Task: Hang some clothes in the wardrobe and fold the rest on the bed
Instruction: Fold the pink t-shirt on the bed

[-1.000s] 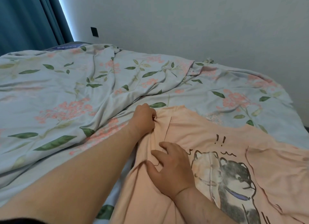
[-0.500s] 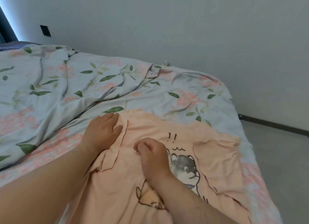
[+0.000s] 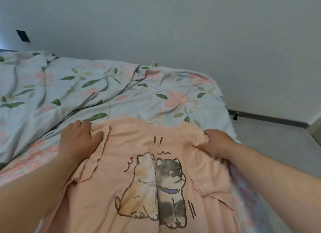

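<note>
With my left hand [image 3: 79, 142] and right hand [image 3: 217, 143] each pinching a shoulder of the peach T-shirt [image 3: 147, 180] spread mid-frame on the bed [image 3: 104, 86], uneven pulls could skew the fold.

There is a single view, from a camera worn on the person's head, looking forward and down across the bed [image 3: 156, 93] from its near edge toward the far wall [image 3: 173, 24]. It sits close over the near part of the bed, with both forearms reaching in from the bottom corners; the floor [image 3: 278, 145] shows past the bed's right edge.
</note>
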